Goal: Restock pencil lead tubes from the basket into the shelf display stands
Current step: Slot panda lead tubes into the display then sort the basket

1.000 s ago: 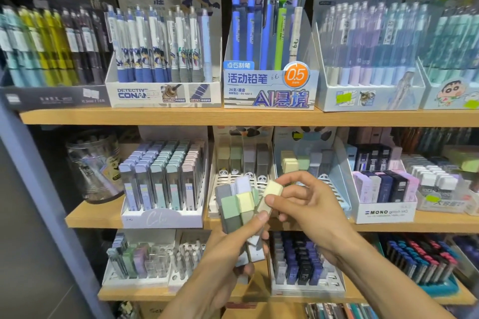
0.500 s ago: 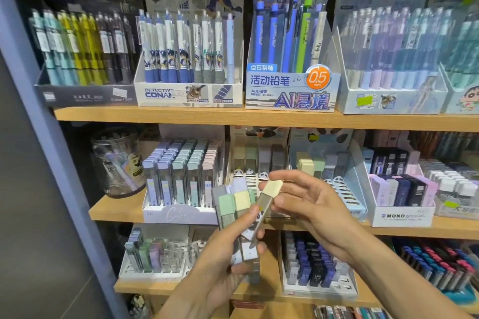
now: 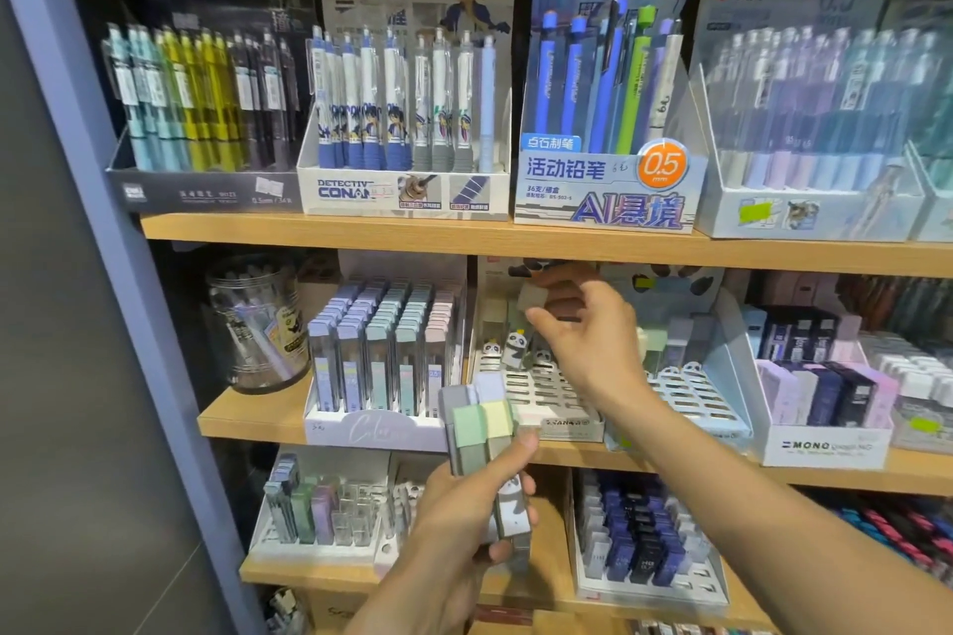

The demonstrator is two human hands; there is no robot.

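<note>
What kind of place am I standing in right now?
Most likely a stationery shop aisle: wooden shelves carry retail display boxes of mechanical pencils, with slotted stands of lead tubes below.

Right hand [image 3: 582,330] pinches one pale lead tube [image 3: 533,297] at the back rows of the panda display stand [image 3: 546,395]. Left hand [image 3: 464,505], just below and in front of that stand, grips a bundle of pastel lead tubes [image 3: 482,420].
</note>
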